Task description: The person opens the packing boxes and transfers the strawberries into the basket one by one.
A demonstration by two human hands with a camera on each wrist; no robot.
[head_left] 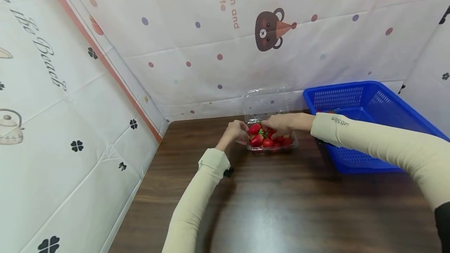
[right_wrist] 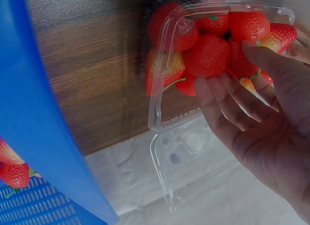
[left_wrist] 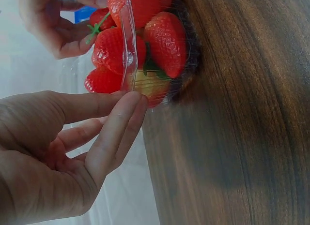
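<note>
A clear plastic clamshell box (head_left: 295, 143) stands on the table with its lid (head_left: 265, 102) raised at the back. Red strawberries (head_left: 257, 140) with green stems fill it. At the box's left side, my left hand (head_left: 236, 132) pinches the rim between thumb and fingers, as the left wrist view (left_wrist: 72, 138) shows. From the right, my right hand (head_left: 281, 123) reaches into the box. In the right wrist view its thumb and fingers lie around a strawberry (right_wrist: 240, 60) among the others; part of that fruit is hidden.
A blue plastic basket (head_left: 390, 108) with slotted walls stands right of the box, under my right forearm. Some strawberries (right_wrist: 14, 174) lie in it. A patterned white cloth (head_left: 211, 69) hangs behind and to the left of the brown wooden table (head_left: 274, 202).
</note>
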